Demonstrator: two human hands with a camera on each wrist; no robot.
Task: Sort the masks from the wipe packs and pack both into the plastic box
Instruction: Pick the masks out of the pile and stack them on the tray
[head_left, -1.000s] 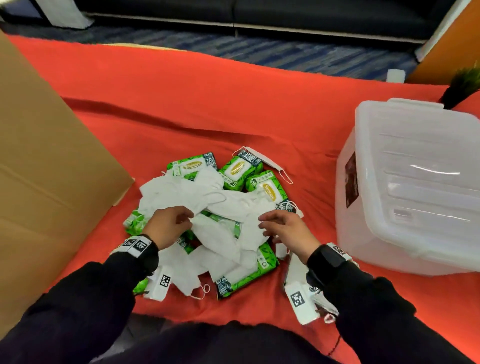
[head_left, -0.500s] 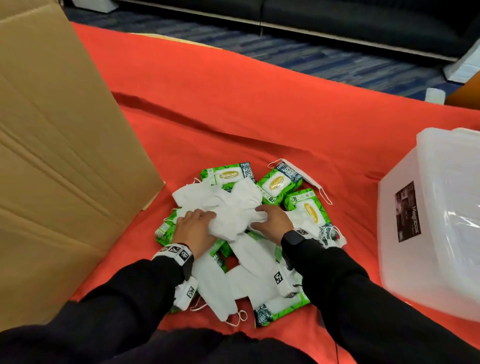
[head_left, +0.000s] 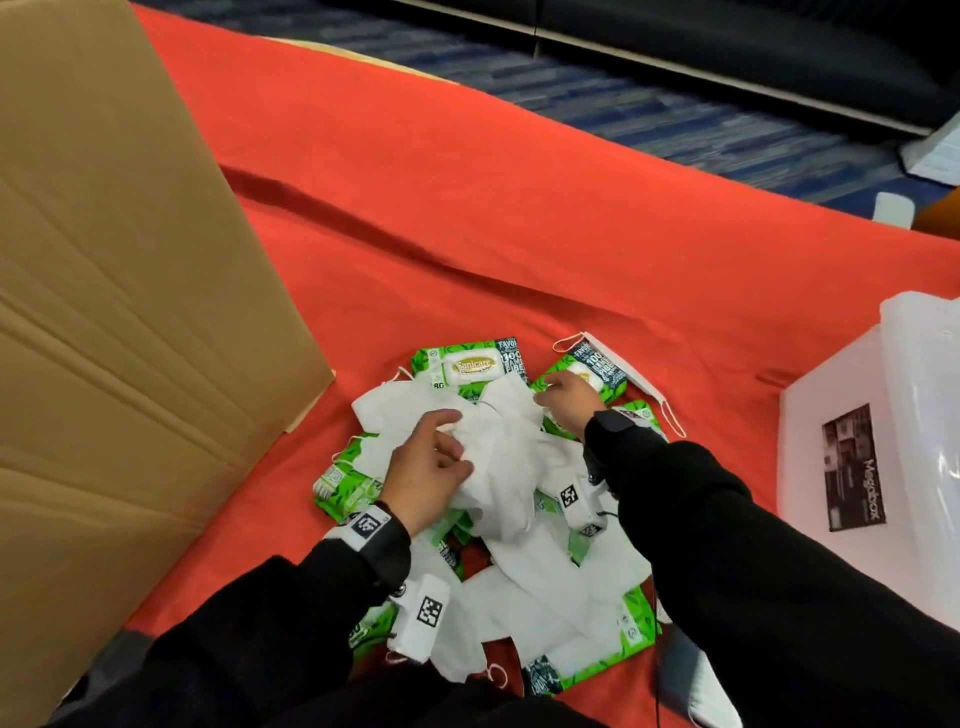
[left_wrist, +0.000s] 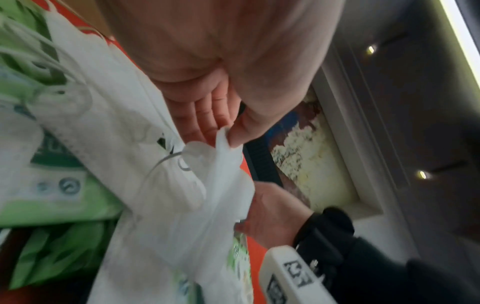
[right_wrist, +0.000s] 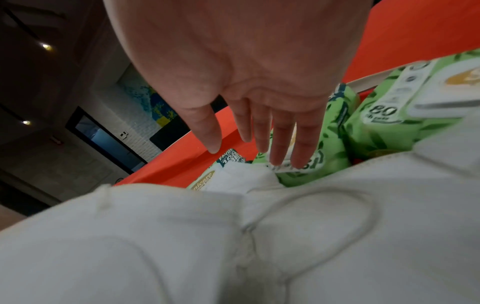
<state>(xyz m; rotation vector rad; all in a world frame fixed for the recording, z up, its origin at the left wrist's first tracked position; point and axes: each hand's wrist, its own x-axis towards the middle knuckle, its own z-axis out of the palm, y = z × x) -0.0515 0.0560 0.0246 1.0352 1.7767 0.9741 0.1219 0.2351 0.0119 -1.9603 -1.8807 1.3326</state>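
Observation:
A heap of white masks (head_left: 506, 457) and green wipe packs (head_left: 470, 364) lies mid-cloth. My left hand (head_left: 452, 441) sits on the heap's left part and holds a bunched mask; in the left wrist view its thumb and fingers (left_wrist: 233, 131) pinch the mask's edge (left_wrist: 221, 156). My right hand (head_left: 550, 389) reaches over the far side of the heap. Its fingers (right_wrist: 283, 148) are straight, their tips on a green wipe pack (right_wrist: 311, 170). The clear plastic box (head_left: 914, 374) stands at the right with its lid on, away from both hands.
A big cardboard box (head_left: 130, 312) fills the left side, close to the heap. Everything lies on a red cloth (head_left: 467, 208). One mask (head_left: 636, 382) lies flat at the heap's far right edge, another (head_left: 711, 691) by my right elbow. Blue carpet runs beyond the cloth.
My right hand left the masks and moved to the far wipe pack. My left hand gathered masks into a bunch and lifted slightly. The view swung left, so the plastic box slid to the right edge.

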